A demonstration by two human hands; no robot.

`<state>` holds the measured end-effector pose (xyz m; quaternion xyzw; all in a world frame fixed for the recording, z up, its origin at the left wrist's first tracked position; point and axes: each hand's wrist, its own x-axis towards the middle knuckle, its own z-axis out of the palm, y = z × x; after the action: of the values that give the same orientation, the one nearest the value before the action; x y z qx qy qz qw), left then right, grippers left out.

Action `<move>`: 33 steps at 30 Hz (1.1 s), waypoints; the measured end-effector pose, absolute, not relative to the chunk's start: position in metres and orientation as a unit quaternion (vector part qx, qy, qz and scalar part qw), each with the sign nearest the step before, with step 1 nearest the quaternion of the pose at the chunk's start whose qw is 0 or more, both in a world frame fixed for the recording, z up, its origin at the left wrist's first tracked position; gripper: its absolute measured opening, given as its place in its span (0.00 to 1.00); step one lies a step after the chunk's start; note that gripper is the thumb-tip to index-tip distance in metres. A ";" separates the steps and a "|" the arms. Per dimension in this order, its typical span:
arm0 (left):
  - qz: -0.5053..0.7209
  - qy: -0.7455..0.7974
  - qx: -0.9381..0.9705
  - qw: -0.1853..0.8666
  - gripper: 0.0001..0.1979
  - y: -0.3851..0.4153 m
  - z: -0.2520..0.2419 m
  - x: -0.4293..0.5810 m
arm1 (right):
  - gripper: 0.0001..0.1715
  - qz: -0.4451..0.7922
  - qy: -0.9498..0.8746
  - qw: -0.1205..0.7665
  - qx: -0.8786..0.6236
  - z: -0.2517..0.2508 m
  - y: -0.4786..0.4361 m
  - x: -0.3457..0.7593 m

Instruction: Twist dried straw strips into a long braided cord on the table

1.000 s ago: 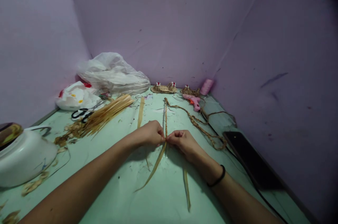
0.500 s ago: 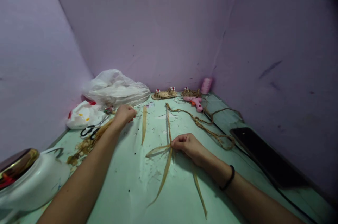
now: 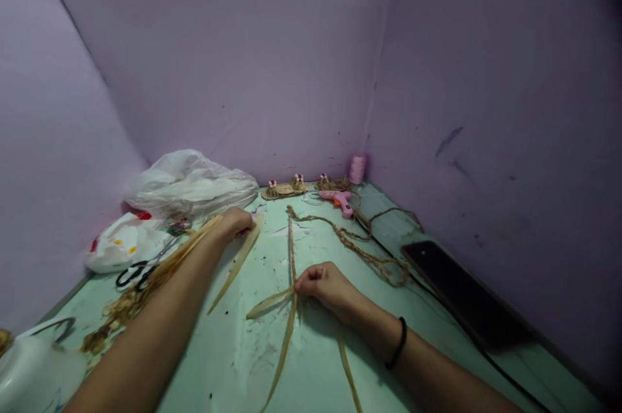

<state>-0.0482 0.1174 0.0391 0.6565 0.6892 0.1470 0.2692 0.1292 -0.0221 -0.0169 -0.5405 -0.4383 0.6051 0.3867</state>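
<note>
My left hand (image 3: 238,223) pinches the top end of a flat, pale dried-leaf strip (image 3: 237,270), which slants down toward me over the table. With closed fingertips, my right hand (image 3: 323,288) grips a thin tan braid (image 3: 292,246) at its lower end. That braid runs straight away from me along the table. Below the grip, loose strands fan out: one broad strand (image 3: 269,303) points left, a longer strand (image 3: 284,351) comes toward me, and another strand (image 3: 347,367) hangs under my right wrist. Beside my left forearm lies a bundle of dried strips (image 3: 165,273).
A finished rope braid (image 3: 374,260) curves to the right, near a black phone (image 3: 461,293) and a cable. At the back are a pink glue gun (image 3: 337,200), a thread spool (image 3: 357,170), woven slippers (image 3: 286,190) and a plastic bag (image 3: 194,183). Scissors (image 3: 131,275) lie left.
My left hand has taken hold of the loose flat strip, which now slants instead of lying straight. My right hand keeps its grip on the braid. The camera view has tilted up and shifted.
</note>
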 end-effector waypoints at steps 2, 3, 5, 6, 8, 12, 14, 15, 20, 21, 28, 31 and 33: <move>0.118 0.654 0.667 0.337 0.07 0.094 0.053 -0.053 | 0.02 0.607 -0.433 0.386 -0.543 -0.017 -0.022 0.129; 0.110 0.599 0.675 0.417 0.08 0.080 0.059 -0.054 | 0.02 0.608 -0.432 0.387 -0.542 -0.017 -0.022 0.130; 0.105 0.527 0.676 0.503 0.09 0.052 0.065 -0.051 | 0.02 0.609 -0.434 0.391 -0.536 -0.018 -0.022 0.130; 0.091 0.506 0.681 0.521 0.09 0.039 0.065 -0.049 | 0.02 0.610 -0.435 0.394 -0.532 -0.019 -0.022 0.130; 0.051 0.492 0.704 0.510 0.06 0.021 0.055 -0.041 | 0.02 0.611 -0.436 0.397 -0.529 -0.019 -0.022 0.130; 0.040 0.491 0.750 0.442 0.05 0.014 0.027 -0.028 | 0.03 0.607 -0.438 0.388 -0.538 -0.017 -0.023 0.130; 0.057 0.511 0.763 0.392 0.07 0.016 0.020 -0.026 | 0.02 0.607 -0.441 0.382 -0.540 -0.015 -0.023 0.130; 0.069 0.522 0.769 0.363 0.08 0.016 0.019 -0.025 | 0.02 0.607 -0.442 0.379 -0.540 -0.015 -0.023 0.131; 0.085 0.545 0.798 0.241 0.06 0.001 0.026 -0.017 | 0.03 0.606 -0.447 0.377 -0.538 -0.015 -0.023 0.132; 0.085 0.552 0.800 0.220 0.06 -0.002 0.027 -0.015 | 0.03 0.606 -0.446 0.377 -0.540 -0.015 -0.023 0.132; 0.099 0.544 0.810 0.197 0.05 -0.007 0.020 -0.012 | 0.05 0.610 -0.442 0.374 -0.541 -0.011 -0.024 0.132; 0.108 0.531 0.806 0.237 0.09 -0.007 0.019 -0.014 | 0.06 0.612 -0.438 0.376 -0.540 -0.011 -0.025 0.132; 0.116 0.528 0.802 0.253 0.12 -0.007 0.019 -0.015 | 0.05 0.615 -0.436 0.378 -0.537 -0.011 -0.024 0.132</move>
<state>-0.0151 -0.0071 0.0185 0.8019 0.5284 0.1160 0.2534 0.1320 -0.0244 -0.0115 -0.5369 -0.4358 0.6153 0.3785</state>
